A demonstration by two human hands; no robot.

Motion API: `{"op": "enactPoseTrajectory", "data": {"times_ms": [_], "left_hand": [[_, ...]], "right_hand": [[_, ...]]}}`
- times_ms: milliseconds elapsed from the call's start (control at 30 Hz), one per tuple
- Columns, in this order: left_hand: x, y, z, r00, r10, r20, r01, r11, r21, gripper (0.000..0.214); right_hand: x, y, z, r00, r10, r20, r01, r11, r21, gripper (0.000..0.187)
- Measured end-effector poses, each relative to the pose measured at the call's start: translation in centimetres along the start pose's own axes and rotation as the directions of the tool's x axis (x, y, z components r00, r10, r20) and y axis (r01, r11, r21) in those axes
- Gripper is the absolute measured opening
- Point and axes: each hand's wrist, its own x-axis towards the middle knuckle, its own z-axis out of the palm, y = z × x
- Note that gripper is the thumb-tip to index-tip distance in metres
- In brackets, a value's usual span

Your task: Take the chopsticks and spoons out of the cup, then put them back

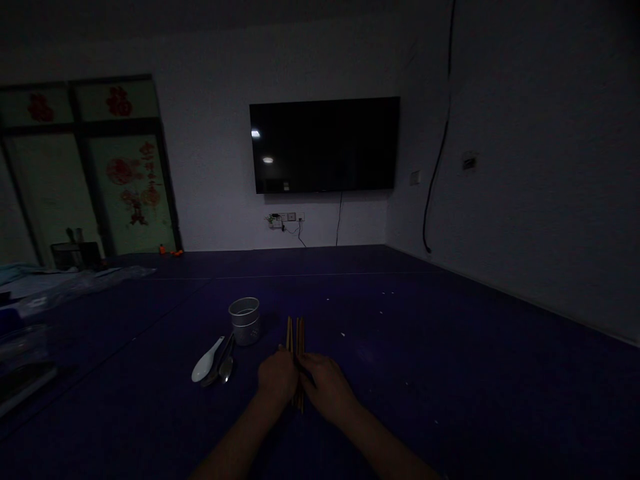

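A bundle of wooden chopsticks [295, 331] lies on the dark blue floor mat [450, 373], pointing away from me. My left hand [277, 379] and my right hand [325, 385] rest side by side on the near end of the bundle, fingers curled over the sticks. The near ends of the chopsticks are hidden under my hands. Just left stands a small metal cup [245, 320]. A white spoon [207, 361] and a metal spoon [226, 367] lie beside it.
A black television [325, 145] hangs on the far wall above a socket with a cable. Glass doors with red paper cuttings [135, 180] stand at the back left. Plastic sheeting and dark containers [30, 300] lie along the left side. The room is dim.
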Motion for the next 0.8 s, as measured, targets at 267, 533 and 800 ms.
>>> {"op": "enactPoseTrajectory", "data": {"times_ms": [267,533,800], "left_hand": [[-0.10,0.17,-0.17,1.000,0.023,-0.008,-0.023,1.000,-0.010,0.036],[-0.13,0.52,-0.37,0.998,0.016,0.062,-0.026,0.986,0.164,0.039],[-0.36,0.67,-0.71,0.998,0.024,0.064,-0.037,0.979,0.200,0.039]], "right_hand": [[0.19,0.22,0.09,0.999,-0.010,0.037,0.010,1.000,0.001,0.033],[0.17,0.33,0.09,0.998,-0.027,0.057,0.028,0.999,-0.025,0.037],[0.18,0.28,0.01,0.997,-0.009,0.077,0.010,1.000,-0.015,0.036]]}}
